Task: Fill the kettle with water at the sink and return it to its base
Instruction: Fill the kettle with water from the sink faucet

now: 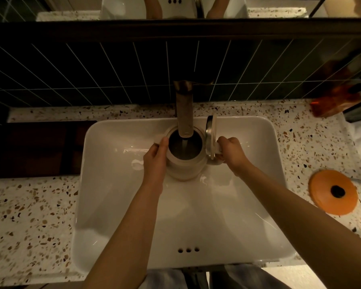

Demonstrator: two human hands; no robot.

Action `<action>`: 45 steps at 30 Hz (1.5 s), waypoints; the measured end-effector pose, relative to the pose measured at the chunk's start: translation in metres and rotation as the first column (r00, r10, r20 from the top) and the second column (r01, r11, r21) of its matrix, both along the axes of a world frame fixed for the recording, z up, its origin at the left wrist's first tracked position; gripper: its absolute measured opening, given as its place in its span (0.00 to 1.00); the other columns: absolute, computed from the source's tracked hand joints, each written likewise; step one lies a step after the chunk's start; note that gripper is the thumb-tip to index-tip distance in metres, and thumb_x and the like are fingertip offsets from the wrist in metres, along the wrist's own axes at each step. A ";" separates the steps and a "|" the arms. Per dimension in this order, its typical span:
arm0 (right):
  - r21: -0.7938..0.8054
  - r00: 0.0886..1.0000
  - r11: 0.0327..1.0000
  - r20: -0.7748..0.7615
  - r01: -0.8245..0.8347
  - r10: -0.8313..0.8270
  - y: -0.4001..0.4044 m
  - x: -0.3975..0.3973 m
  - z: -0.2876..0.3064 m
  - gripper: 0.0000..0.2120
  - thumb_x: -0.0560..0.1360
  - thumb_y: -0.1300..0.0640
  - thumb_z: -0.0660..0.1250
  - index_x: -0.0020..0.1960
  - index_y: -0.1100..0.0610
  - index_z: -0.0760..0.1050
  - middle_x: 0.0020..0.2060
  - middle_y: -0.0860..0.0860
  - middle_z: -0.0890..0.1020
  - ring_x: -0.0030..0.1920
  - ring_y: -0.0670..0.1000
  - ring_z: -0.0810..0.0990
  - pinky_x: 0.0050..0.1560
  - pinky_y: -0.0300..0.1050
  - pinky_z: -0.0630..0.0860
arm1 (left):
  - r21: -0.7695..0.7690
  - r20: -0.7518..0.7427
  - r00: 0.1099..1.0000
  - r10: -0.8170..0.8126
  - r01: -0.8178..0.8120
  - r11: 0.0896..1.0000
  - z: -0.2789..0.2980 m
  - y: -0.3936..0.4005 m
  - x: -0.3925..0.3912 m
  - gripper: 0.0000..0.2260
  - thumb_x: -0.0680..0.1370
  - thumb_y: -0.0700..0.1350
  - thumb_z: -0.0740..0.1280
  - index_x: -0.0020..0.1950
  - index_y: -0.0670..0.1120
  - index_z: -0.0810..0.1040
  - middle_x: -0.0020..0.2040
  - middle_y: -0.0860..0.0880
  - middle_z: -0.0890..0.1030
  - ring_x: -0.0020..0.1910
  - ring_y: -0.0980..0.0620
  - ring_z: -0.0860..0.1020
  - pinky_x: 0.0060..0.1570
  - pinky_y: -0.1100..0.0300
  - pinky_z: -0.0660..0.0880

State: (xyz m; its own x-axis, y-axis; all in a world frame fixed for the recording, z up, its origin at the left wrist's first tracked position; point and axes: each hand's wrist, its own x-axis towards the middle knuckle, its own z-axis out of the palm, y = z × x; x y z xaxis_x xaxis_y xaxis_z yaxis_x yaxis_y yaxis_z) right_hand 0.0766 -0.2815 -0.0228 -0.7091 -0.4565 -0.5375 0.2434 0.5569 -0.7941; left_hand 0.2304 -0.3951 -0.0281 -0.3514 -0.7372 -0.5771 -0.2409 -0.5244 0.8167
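Dim warm amber light, we note the dark tiled wall (92,76) nearly lost in shadow, small glare streaks on the white sink (196,215), wide-angle bending at the edges, orange packet (333,101) at right blurred

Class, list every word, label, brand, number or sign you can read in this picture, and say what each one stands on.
None can be read. The kettle, faucet, sink and orange base show no lettering; the orange packet at the back right is too blurred to tell.
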 end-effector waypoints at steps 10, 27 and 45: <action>0.020 1.000 1.000 -0.026 0.017 -0.016 -0.001 0.000 -0.002 0.19 0.76 0.62 0.56 0.26 0.58 0.61 0.21 0.52 0.65 0.17 0.43 0.65 0.20 0.34 0.65 | -0.007 0.008 1.000 -0.013 0.013 1.000 0.003 0.000 0.000 0.08 0.78 0.55 0.66 0.44 0.54 0.80 0.44 0.54 0.82 0.46 0.56 0.77 0.49 0.58 0.72; 0.033 1.000 0.999 -0.011 0.004 -0.004 0.000 0.001 0.001 0.18 0.76 0.62 0.55 0.27 0.58 0.60 0.24 0.53 0.65 0.20 0.46 0.67 0.23 0.36 0.66 | -0.029 0.003 1.000 -0.031 0.031 0.999 0.005 0.000 -0.001 0.08 0.79 0.54 0.64 0.46 0.52 0.80 0.45 0.53 0.82 0.46 0.57 0.78 0.47 0.62 0.73; 0.037 1.000 0.999 -0.009 -0.013 0.013 0.001 -0.001 -0.005 0.18 0.76 0.61 0.55 0.28 0.59 0.63 0.24 0.54 0.68 0.25 0.49 0.69 0.27 0.38 0.68 | -0.037 -0.004 1.000 -0.031 0.031 0.999 0.007 0.001 -0.002 0.07 0.79 0.53 0.64 0.46 0.53 0.79 0.47 0.54 0.82 0.48 0.60 0.78 0.46 0.65 0.72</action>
